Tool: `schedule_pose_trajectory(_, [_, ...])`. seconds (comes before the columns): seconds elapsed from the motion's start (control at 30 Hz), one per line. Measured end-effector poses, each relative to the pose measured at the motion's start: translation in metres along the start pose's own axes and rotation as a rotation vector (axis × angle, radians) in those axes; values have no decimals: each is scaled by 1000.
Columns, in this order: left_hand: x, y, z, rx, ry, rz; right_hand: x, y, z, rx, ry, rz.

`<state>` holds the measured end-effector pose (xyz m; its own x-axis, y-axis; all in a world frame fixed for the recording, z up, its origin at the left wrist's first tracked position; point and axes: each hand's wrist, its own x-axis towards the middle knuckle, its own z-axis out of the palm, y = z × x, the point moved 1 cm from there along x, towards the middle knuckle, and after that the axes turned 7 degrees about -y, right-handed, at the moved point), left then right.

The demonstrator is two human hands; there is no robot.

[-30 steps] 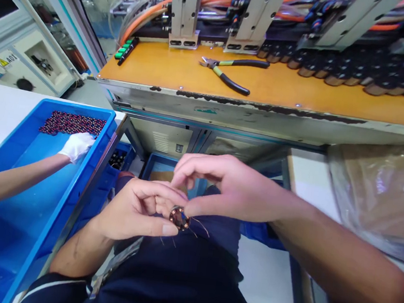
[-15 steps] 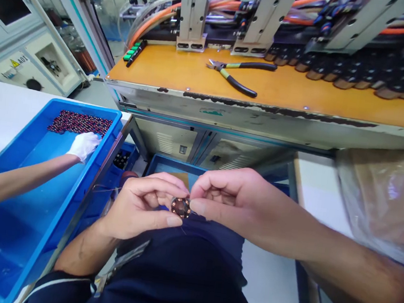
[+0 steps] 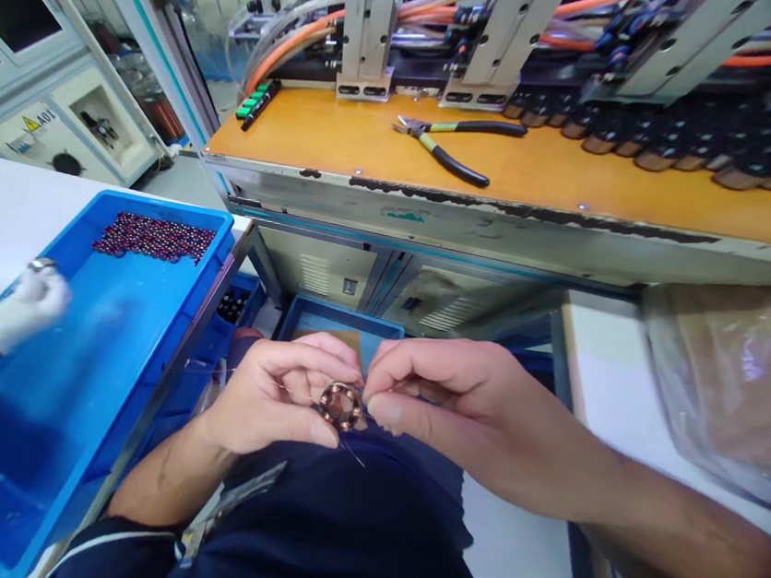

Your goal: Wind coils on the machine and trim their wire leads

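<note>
Low in front of my body, my left hand grips a small ring-shaped motor stator with copper windings, thumb below it and fingers behind. Its open centre faces up toward me. Thin loose wires stick out from the stator, one downward to the right and others toward the left. My right hand is closed in a pinch at the stator's right edge, apparently on a thin wire; its fingertips partly hide what they hold.
On the orange bench lie cutting pliers, markers and rows of dark cylindrical parts. At left, a co-worker's gloved hand holds a small part over a blue tray of stators. A plastic-wrapped package sits right.
In my hands the stator has tilted, so its ring opening shows more fully; my right hand has lowered slightly. The co-worker's gloved hand moved left from the stator pile, carrying a part.
</note>
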<state>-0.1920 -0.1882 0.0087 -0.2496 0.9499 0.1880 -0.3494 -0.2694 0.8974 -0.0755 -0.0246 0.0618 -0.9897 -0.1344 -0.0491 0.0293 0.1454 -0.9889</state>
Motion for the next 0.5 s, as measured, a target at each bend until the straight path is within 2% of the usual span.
schedule_pose_trajectory(0.5, [2,2,3,70,6,53,-4,-2,6,31,21,20])
